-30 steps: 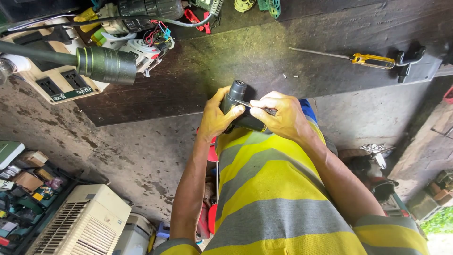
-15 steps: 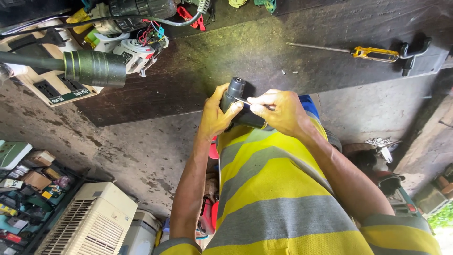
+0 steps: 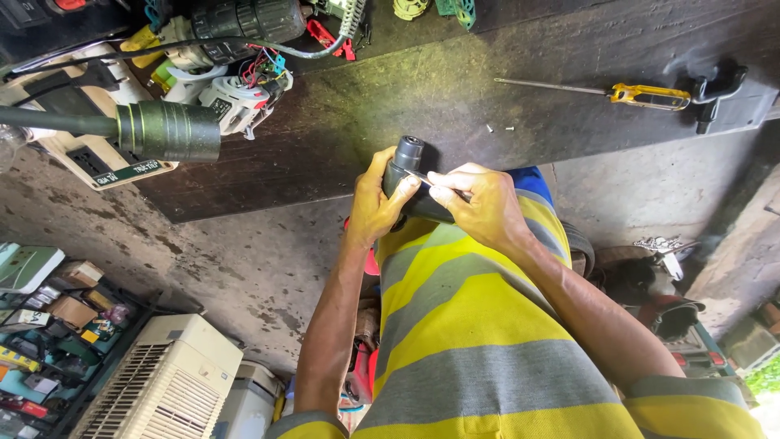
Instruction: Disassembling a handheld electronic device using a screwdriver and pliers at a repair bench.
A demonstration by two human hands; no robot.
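Against the yellow-striped shirt (image 3: 487, 325), both hands (image 3: 435, 203) lower than before, black tool body (image 3: 406, 175) clasped

My hands, left hand (image 3: 375, 207) and right hand (image 3: 478, 203), meet at the near edge of the dark wooden surface (image 3: 406, 89), around the black cylindrical tool body (image 3: 409, 175). The yellow-handled screwdriver (image 3: 617, 93) lies toward the surface's right end. The dark green barrelled power tool (image 3: 162, 130) overhangs the left end, behind it a tangle of coloured wires (image 3: 244, 77).
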